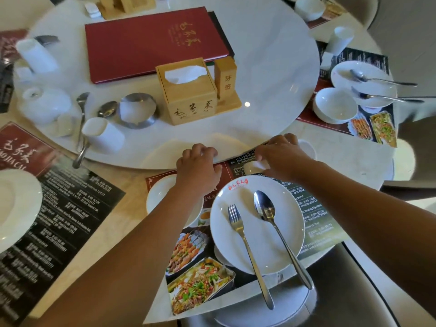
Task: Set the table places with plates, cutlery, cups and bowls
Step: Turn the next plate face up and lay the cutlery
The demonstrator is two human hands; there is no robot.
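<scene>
Left hand point(199, 166) and right hand point(280, 154), fingers curled, pinch the placemat's point(195, 286) far edge; pull evenly, so plate point(221, 232), fork point(245, 244) and spoon point(278, 230) stay put.

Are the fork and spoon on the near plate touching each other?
Apart. The head view shows a strip of bare plate between the fork and the spoon, and they nowhere cross.
</scene>
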